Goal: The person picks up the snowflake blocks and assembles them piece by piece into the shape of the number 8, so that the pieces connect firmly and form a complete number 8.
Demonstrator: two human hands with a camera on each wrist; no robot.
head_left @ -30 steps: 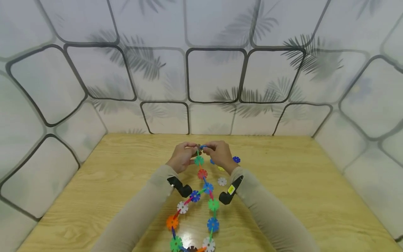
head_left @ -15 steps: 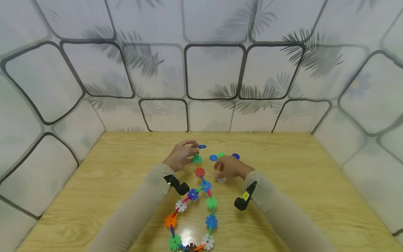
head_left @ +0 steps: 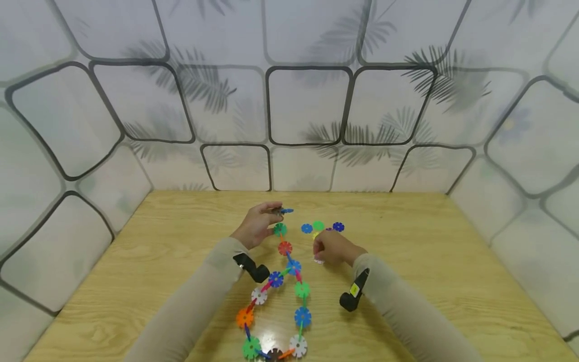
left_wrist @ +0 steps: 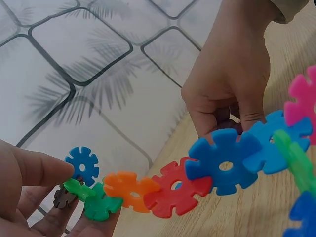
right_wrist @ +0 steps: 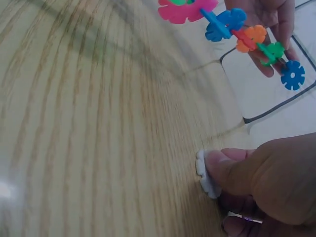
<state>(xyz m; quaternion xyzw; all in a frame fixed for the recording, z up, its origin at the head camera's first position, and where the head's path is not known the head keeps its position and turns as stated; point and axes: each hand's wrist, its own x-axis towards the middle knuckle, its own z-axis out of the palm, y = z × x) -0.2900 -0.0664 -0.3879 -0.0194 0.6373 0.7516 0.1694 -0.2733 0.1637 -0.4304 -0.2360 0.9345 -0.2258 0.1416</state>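
Observation:
My left hand (head_left: 257,224) grips the far end of a chain of coloured notched plastic discs. In the left wrist view its fingers are around a brown disc (left_wrist: 63,196) and a light green disc (left_wrist: 78,188), with a blue disc (left_wrist: 82,165) standing up at the tip. From there the chain runs through a green disc (left_wrist: 102,202) and a red disc (left_wrist: 178,187) toward a closed loop nearer the body. My right hand (head_left: 335,247), lower and to the right, pinches a white disc (right_wrist: 207,178) between thumb and fingers, close over the table.
Beyond the right hand lie several loose discs, among them a light blue disc (head_left: 306,228), a green disc (head_left: 318,225) and a dark blue disc (head_left: 338,227). The loop, with an orange disc (head_left: 245,318), occupies the table's near middle. A patterned wall (head_left: 303,168) borders the wooden table (head_left: 407,261).
My right hand has left the blue disc at the chain's tip, moved right and toward the body, and taken hold of the white disc. The left hand keeps its grip, shifting slightly left.

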